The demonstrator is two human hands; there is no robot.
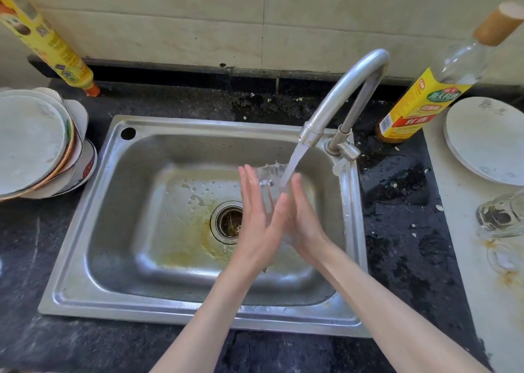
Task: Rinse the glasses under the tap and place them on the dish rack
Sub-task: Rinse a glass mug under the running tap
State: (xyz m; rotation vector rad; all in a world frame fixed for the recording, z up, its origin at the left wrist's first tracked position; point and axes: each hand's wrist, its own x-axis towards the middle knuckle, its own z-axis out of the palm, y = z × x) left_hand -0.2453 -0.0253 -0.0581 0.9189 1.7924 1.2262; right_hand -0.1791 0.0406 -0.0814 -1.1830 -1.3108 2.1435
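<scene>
Both hands, left (259, 216) and right (304, 216), press with straight fingers on a clear glass (270, 179) between the palms, over the sink (85, 230) near its right edge. Water from the tap (348, 89) seems to fall into it. Another glass (499, 216) lies on the bench's right edge.

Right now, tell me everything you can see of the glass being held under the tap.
The glass is clear and looks like plain glass, hard to make out against the sink. It sits over the basin, mouth tilted up toward the tap, and the running stream falls at its rim with some splashing. The left hand and right hand press it between straight fingers, one on each side. Its base is hidden.
</scene>
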